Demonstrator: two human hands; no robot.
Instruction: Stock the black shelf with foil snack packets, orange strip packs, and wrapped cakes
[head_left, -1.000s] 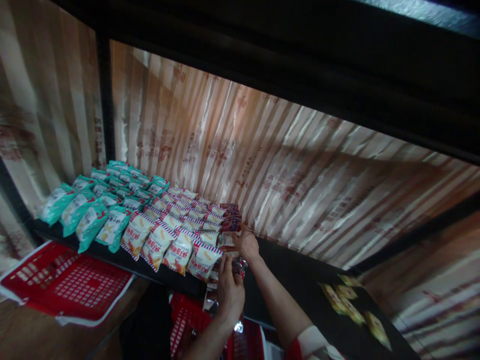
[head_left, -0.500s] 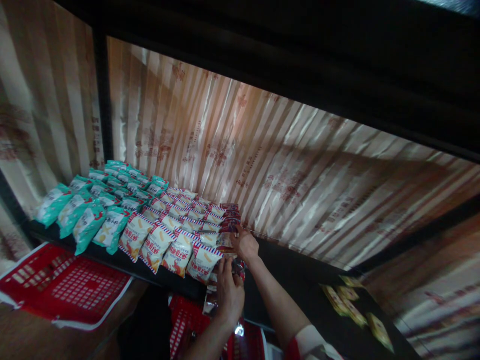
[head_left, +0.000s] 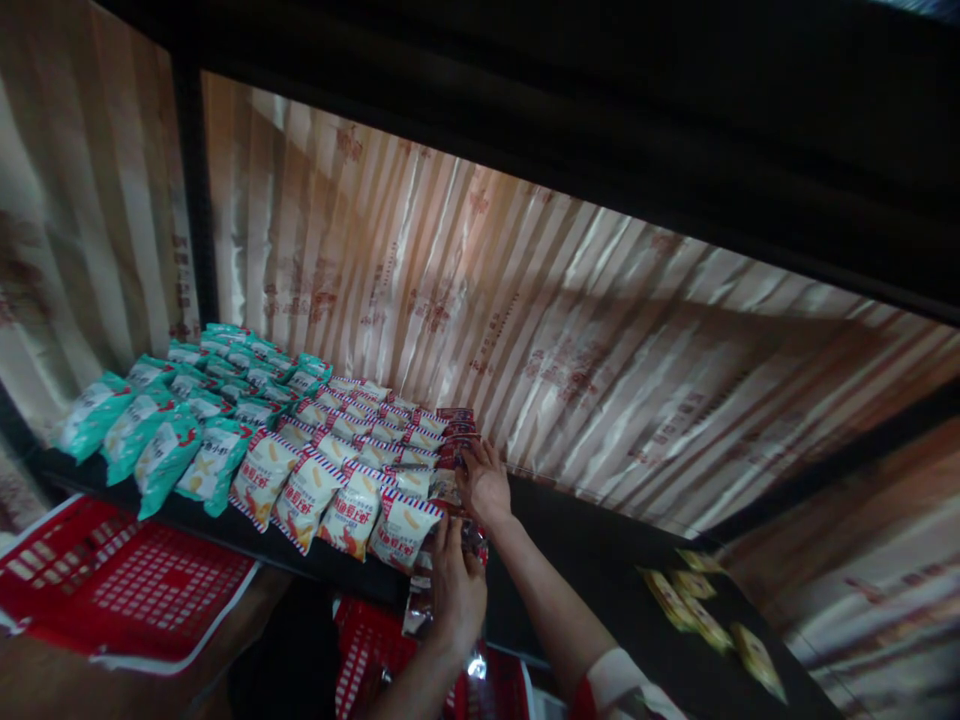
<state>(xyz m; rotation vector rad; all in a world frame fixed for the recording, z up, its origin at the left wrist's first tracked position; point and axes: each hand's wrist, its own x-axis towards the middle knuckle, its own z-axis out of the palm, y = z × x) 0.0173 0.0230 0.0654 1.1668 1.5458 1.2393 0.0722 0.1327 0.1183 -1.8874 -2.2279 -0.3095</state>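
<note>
On a black shelf [head_left: 585, 545] lie rows of snack packets: teal ones [head_left: 161, 440] at the left, white ones with red-and-blue striped edges [head_left: 341, 495] in the middle, and a short row of dark red packets [head_left: 457, 435] at the right end. My right hand [head_left: 486, 485] reaches onto the shelf, fingers spread on the dark red packets. My left hand [head_left: 457, 590] is closed on a stack of shiny dark packets [head_left: 420, 605] just below the shelf's front edge.
A red plastic basket [head_left: 112, 590] stands at the lower left, another red basket [head_left: 375, 650] below my hands. Several yellow packets [head_left: 705, 620] lie on the shelf at the right. A striped satin curtain [head_left: 570, 350] hangs behind; a dark shelf [head_left: 600, 130] is overhead.
My right hand has shifted slightly up and left along the dark red packets. The left hand stays closed on its stack. The view has drifted a little to the right.
</note>
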